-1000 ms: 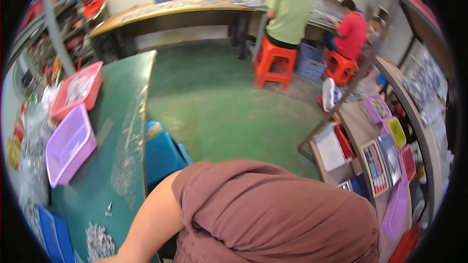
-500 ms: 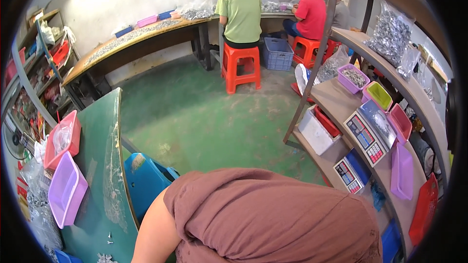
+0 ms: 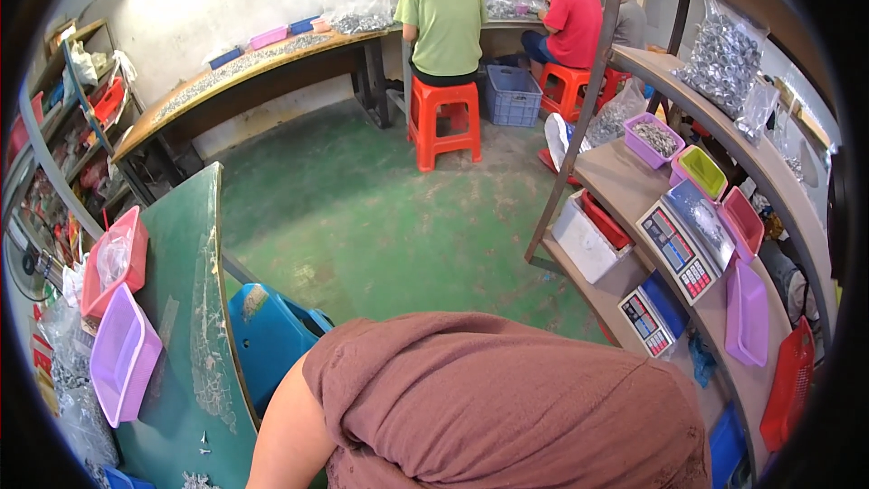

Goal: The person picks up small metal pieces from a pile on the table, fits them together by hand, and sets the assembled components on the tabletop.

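Observation:
Neither of my hands shows in the head view. A bare stretch of my arm (image 3: 288, 435) runs down out of the lower edge, and brown clothing (image 3: 507, 398) fills the bottom middle. Left of the arm stands a green worktable (image 3: 181, 308) with a worn edge. On it are a purple tray (image 3: 125, 358), a pink tray (image 3: 116, 258) with a clear plastic bag inside, and small silvery metal parts (image 3: 197, 480) near the lower edge. A blue plastic stool or chair (image 3: 267, 335) stands beside the table, close to the arm.
At right, a shelf rack (image 3: 625, 177) holds digital scales (image 3: 674, 249), colored baskets (image 3: 747, 308) and a bag of metal parts (image 3: 724, 50). People sit on red stools (image 3: 444, 131) at a far workbench (image 3: 262, 63). A blue crate (image 3: 513, 95) stands on the green floor (image 3: 398, 226).
The view has shifted very slightly, so the far scene and right-hand rack sit a few pixels further left. Nothing on the table has visibly moved.

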`<state>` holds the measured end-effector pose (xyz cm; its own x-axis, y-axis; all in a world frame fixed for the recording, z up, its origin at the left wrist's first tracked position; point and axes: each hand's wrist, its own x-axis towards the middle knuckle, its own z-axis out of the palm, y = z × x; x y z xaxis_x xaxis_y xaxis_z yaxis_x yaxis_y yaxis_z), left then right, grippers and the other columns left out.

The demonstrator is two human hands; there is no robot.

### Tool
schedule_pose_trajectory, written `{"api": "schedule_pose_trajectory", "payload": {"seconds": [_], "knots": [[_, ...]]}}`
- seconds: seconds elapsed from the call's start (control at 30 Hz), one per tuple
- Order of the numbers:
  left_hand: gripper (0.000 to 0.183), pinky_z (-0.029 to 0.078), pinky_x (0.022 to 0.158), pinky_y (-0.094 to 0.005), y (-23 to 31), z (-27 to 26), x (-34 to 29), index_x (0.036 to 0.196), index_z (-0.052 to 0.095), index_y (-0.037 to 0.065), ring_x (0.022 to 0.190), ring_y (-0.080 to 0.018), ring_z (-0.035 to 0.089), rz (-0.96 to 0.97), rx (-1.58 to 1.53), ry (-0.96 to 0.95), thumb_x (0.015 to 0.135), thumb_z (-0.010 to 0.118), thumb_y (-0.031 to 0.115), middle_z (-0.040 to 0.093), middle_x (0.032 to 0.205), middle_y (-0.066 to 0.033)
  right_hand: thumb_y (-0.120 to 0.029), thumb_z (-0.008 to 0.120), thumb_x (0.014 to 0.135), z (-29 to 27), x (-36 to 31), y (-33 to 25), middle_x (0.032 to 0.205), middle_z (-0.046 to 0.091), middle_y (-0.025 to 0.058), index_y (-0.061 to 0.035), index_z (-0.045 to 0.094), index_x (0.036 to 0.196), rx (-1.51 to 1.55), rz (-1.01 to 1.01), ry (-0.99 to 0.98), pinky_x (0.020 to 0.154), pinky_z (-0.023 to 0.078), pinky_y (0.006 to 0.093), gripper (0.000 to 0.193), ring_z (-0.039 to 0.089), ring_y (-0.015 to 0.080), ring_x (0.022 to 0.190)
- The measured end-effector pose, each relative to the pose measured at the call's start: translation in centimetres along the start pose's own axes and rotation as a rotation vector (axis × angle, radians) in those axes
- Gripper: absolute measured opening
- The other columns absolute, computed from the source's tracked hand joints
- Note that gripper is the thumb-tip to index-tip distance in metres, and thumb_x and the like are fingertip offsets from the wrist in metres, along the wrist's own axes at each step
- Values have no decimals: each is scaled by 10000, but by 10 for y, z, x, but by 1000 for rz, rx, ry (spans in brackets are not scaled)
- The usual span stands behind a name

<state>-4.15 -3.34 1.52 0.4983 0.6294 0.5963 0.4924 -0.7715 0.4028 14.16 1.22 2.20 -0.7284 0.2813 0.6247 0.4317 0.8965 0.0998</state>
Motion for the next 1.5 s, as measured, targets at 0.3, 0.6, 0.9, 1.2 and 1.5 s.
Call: {"api": "schedule_pose_trajectory", "payload": {"seconds": [0.3, 0.6, 0.9, 1.2, 1.5], "knots": [[203, 335, 531, -321, -12, 1, -1, 861, 643, 12, 583, -185, 445, 63, 30, 6, 849, 710, 203, 507, 668, -64, -550, 503, 894, 7, 3, 4, 785, 694, 41, -330, 659, 1034, 31, -4, -70, 617, 454, 509, 304, 668, 308, 770], [257, 480, 802, -321, -20, -12, -26, 1106, 607, -62, 906, -202, 580, -233, 136, -94, 895, 640, 82, 617, 982, -127, -283, 615, 706, 9, 16, 6, 757, 693, 43, -167, 721, 790, 260, -41, -116, 598, 447, 512, 179, 663, 272, 707], [89, 443, 571, -378, -18, -7, -7, 794, 649, 38, 637, -299, 548, -366, 75, -162, 719, 697, 29, 543, 707, -118, -188, 627, 706, 29, 20, 26, 766, 628, 119, -100, 695, 726, 421, 12, -374, 752, 456, 465, 113, 615, 336, 818], [105, 452, 580, -358, -4, -6, -10, 766, 648, 54, 643, -263, 569, -421, 126, -111, 718, 740, 38, 574, 709, -74, -173, 713, 758, 25, 19, 54, 892, 586, 65, -72, 671, 809, 586, -86, -430, 860, 398, 408, 120, 544, 274, 950], [145, 461, 583, -363, -6, -2, -8, 774, 639, 63, 658, -267, 577, -409, 154, -87, 692, 759, 51, 579, 735, -69, -181, 728, 750, 25, 6, 50, 911, 576, 41, -89, 679, 812, 649, -85, -338, 866, 382, 387, 121, 526, 243, 939]]}}
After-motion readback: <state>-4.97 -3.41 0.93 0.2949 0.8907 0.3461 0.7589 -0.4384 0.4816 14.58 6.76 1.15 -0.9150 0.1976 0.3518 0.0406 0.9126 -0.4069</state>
